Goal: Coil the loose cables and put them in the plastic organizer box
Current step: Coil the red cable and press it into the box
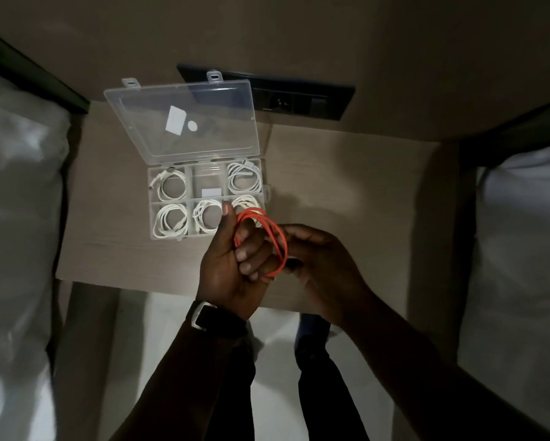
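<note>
A clear plastic organizer box [268, 192] lies on the small table with its lid [184, 119] swung open toward the wall. Coiled white cables [171, 186] fill several of its compartments; the top middle compartment [208, 178] holds only a small white label. Just in front of the box's right corner, my left hand [232, 259] grips a coiled orange cable [275, 237], thumb up and fingers wrapped through the loops. My right hand [318, 259] pinches the same coil at its right side.
The beige table [346, 186] stands between two beds with white bedding [16, 202]. A black socket panel [299, 97] is on the wall behind the box. My legs and the white floor [276, 361] show below the table's near edge.
</note>
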Demonstrator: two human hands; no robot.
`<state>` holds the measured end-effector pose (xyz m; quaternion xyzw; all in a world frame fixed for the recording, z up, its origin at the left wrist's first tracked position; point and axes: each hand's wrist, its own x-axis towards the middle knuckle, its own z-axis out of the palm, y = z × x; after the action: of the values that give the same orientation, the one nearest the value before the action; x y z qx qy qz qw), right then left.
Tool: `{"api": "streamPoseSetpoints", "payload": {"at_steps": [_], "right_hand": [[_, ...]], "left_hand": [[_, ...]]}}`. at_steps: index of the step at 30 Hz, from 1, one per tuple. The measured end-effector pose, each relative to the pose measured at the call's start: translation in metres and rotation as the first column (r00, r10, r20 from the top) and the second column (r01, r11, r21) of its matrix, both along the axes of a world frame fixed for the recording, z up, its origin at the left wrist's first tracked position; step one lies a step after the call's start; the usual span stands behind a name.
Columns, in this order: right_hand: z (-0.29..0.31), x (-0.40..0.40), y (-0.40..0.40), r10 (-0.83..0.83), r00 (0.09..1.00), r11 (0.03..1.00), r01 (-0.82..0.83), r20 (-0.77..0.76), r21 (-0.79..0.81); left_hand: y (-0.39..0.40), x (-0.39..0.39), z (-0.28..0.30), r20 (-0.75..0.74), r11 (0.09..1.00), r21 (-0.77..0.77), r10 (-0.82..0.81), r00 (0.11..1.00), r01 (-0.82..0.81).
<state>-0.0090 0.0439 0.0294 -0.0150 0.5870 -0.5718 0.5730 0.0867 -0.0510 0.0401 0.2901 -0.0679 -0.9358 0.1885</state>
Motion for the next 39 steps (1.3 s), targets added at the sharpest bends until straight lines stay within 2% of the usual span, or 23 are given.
{"api": "streamPoseSetpoints", "payload": {"at_steps": [2, 5, 7, 9, 12, 14, 16, 18, 20, 23, 25, 27, 30, 31, 33, 37, 39], "right_hand": [[0.005, 0.001, -0.003, 0.015, 0.999, 0.998, -0.012, 0.050, -0.060], [0.013, 0.006, -0.008, 0.227, 0.974, 0.964, -0.226, -0.007, -0.139], [0.013, 0.009, -0.012, 0.305, 0.950, 0.947, -0.311, -0.071, -0.078], [0.008, 0.012, -0.020, 0.289, 0.952, 0.957, -0.290, -0.098, 0.005], [0.001, 0.023, -0.036, 0.220, 0.963, 0.975, -0.212, -0.154, 0.068], [-0.006, 0.031, -0.050, 0.186, 0.959, 0.982, -0.175, -0.214, 0.071], [-0.011, 0.032, -0.068, 0.181, 0.937, 0.983, -0.168, -0.299, 0.070], [-0.018, 0.031, -0.090, 0.194, 0.895, 0.981, -0.168, -0.401, 0.099], [-0.023, 0.026, -0.112, 0.209, 0.839, 0.978, -0.172, -0.502, 0.119], [-0.031, 0.019, -0.141, 0.232, 0.754, 0.973, -0.190, -0.614, 0.134], [-0.040, 0.015, -0.156, 0.220, 0.731, 0.975, -0.163, -0.646, 0.148], [-0.050, 0.011, -0.170, 0.231, 0.688, 0.972, -0.144, -0.688, 0.183], [-0.065, 0.007, -0.182, 0.314, 0.600, 0.948, -0.149, -0.736, 0.283], [-0.068, 0.006, -0.184, 0.353, 0.565, 0.934, -0.160, -0.746, 0.320], [-0.074, 0.006, -0.187, 0.412, 0.490, 0.910, -0.182, -0.768, 0.372], [-0.076, 0.004, -0.192, 0.503, 0.258, 0.864, -0.191, -0.825, 0.466], [-0.076, 0.004, -0.194, 0.503, 0.214, 0.863, -0.186, -0.837, 0.470]], "left_hand": [[-0.003, 0.010, -0.004, 0.133, 0.998, -0.050, 0.043, 0.990, -0.036], [-0.003, 0.018, -0.004, 0.320, 0.989, -0.148, 0.051, 0.946, -0.004], [-0.002, 0.021, -0.005, 0.416, 0.984, -0.177, 0.049, 0.908, 0.028], [-0.003, 0.023, -0.007, 0.531, 0.972, -0.230, 0.083, 0.843, 0.049], [-0.007, 0.023, -0.011, 0.675, 0.902, -0.423, 0.251, 0.694, 0.085], [-0.013, 0.023, -0.016, 0.668, 0.805, -0.577, 0.369, 0.647, 0.137], [-0.024, 0.023, -0.024, 0.674, 0.672, -0.692, 0.472, 0.568, 0.263], [-0.045, 0.029, -0.034, 0.675, 0.537, -0.737, 0.565, 0.474, 0.410], [-0.068, 0.034, -0.042, 0.659, 0.455, -0.744, 0.623, 0.421, 0.490], [-0.101, 0.041, -0.052, 0.634, 0.338, -0.743, 0.630, 0.448, 0.577], [-0.123, 0.044, -0.060, 0.571, 0.162, -0.756, 0.636, 0.519, 0.634], [-0.143, 0.044, -0.067, 0.541, 0.035, -0.742, 0.621, 0.567, 0.670], [-0.160, 0.045, -0.085, 0.604, -0.071, -0.607, 0.606, 0.518, 0.791], [-0.163, 0.044, -0.090, 0.647, -0.066, -0.554, 0.593, 0.479, 0.830], [-0.167, 0.043, -0.095, 0.714, 0.000, -0.502, 0.564, 0.415, 0.865], [-0.171, 0.038, -0.095, 0.729, 0.083, -0.522, 0.560, 0.394, 0.849], [-0.170, 0.037, -0.091, 0.730, 0.215, -0.586, 0.558, 0.394, 0.781]]}}
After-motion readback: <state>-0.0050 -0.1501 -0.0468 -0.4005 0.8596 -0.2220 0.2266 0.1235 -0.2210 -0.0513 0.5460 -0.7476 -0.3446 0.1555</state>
